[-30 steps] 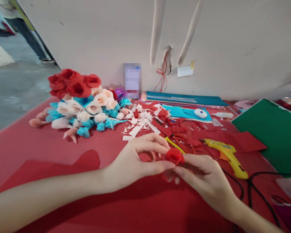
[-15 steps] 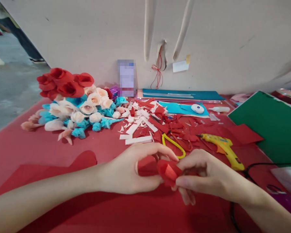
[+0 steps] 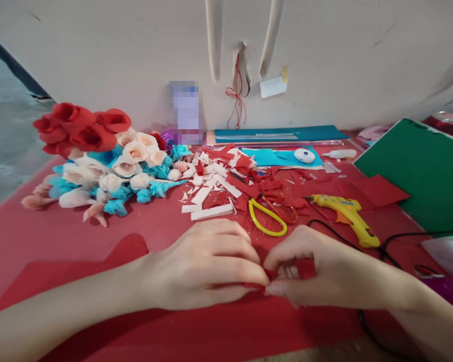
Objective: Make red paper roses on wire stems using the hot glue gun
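Note:
My left hand (image 3: 207, 266) is closed, its fingers curled over a small red paper flower (image 3: 271, 274). From the other side, my right hand (image 3: 320, 271) pinches the same flower between thumb and fingertips. Only slivers of red show between the two hands, as the left fingers cover most of it. Just beyond the hands lie scissors with a yellow handle loop (image 3: 266, 233). Under my left forearm, red paper (image 3: 60, 276) is spread over the table, with a rounded piece (image 3: 130, 249) at its far edge.
Red, white and blue paper flowers (image 3: 128, 166) are heaped at the left. Red and white scraps (image 3: 215, 183) litter the middle. A yellow glue gun (image 3: 351, 213) lies right, near a black cord (image 3: 396, 259). A green board (image 3: 407, 171) leans at far right.
My left hand has turned and closed over the flower, hiding most of it. My right hand keeps its pinch. The view has shifted slightly.

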{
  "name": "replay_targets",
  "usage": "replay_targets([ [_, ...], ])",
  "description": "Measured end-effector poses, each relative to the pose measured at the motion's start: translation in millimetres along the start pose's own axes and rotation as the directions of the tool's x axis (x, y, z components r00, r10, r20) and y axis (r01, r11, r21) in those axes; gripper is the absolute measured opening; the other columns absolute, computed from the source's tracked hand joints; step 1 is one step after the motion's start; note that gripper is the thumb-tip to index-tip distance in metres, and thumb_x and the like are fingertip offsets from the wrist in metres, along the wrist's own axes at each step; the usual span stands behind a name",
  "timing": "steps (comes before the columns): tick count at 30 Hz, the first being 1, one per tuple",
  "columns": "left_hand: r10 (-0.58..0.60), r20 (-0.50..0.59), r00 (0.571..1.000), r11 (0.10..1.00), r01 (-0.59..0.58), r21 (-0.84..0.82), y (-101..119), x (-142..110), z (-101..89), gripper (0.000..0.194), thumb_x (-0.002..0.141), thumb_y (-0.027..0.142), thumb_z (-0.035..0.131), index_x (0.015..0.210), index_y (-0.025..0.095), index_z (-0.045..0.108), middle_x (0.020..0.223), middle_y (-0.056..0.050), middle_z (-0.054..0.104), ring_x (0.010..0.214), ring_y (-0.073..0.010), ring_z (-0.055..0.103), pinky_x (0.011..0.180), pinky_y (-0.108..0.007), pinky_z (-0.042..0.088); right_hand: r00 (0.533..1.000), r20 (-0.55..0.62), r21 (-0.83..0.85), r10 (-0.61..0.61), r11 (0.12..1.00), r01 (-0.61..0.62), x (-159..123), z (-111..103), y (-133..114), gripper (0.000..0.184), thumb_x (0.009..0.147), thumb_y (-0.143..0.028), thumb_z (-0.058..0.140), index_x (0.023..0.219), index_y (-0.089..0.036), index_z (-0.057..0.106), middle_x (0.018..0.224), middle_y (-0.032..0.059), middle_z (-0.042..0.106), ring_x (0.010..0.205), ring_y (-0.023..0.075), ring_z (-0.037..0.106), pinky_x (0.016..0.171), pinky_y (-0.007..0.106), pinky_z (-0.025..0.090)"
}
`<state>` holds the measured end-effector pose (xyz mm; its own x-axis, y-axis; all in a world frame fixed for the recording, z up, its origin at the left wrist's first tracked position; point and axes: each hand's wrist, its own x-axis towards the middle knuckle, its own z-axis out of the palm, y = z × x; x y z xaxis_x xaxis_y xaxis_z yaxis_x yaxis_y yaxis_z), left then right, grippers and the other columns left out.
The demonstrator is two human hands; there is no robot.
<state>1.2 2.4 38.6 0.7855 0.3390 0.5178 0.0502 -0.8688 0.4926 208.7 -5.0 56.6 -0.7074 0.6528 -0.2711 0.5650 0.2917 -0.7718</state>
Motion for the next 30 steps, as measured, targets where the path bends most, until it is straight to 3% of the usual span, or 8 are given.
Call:
replay_targets([
  [15, 0.058, -0.016, 0.998, 0.995, -0.057, 0.078, -1.6, -4.5, -1.7, 0.012, 0.076, 0.012, 0.058, 0.087, 0.011, 0.063, 0.081, -0.008, 0.067, 0.077, -0.0188, 0.053, 0.071, -0.033, 0.047, 0.999, -0.001, 0.001, -0.04, 0.999, 0.04, -3.0, -3.8, -2.6, 0.018, 0.078, -0.026, 0.05, 0.082, -0.02, 0.066, 0.064, -0.0021, 0.061, 0.056, 0.0066, 0.05, 0.051, 0.014, 0.038],
  [24, 0.075, 0.026, 0.997, 0.975, -0.079, 0.207, -2.6, -4.3, -1.3, 0.012, 0.077, 0.014, 0.057, 0.085, 0.016, 0.065, 0.082, -0.006, 0.068, 0.077, -0.0195, 0.053, 0.066, -0.033, 0.045, 0.999, 0.0, 0.015, -0.033, 0.999, 0.033, -2.2, -4.2, -2.9, 0.017, 0.074, -0.018, 0.051, 0.082, -0.017, 0.067, 0.062, -0.0022, 0.06, 0.054, 0.006, 0.05, 0.05, 0.013, 0.037],
  [30, 0.081, 0.015, 0.997, 0.965, -0.082, 0.251, -1.8, -5.4, 0.2, 0.012, 0.076, 0.014, 0.058, 0.086, 0.019, 0.065, 0.081, -0.004, 0.068, 0.075, -0.018, 0.054, 0.066, -0.032, 0.045, 0.999, 0.038, 0.074, -0.018, 0.997, 0.015, -0.5, -3.8, -3.3, 0.018, 0.079, -0.022, 0.049, 0.081, -0.013, 0.065, 0.057, -0.0018, 0.06, 0.051, 0.0057, 0.053, 0.049, 0.013, 0.038],
])
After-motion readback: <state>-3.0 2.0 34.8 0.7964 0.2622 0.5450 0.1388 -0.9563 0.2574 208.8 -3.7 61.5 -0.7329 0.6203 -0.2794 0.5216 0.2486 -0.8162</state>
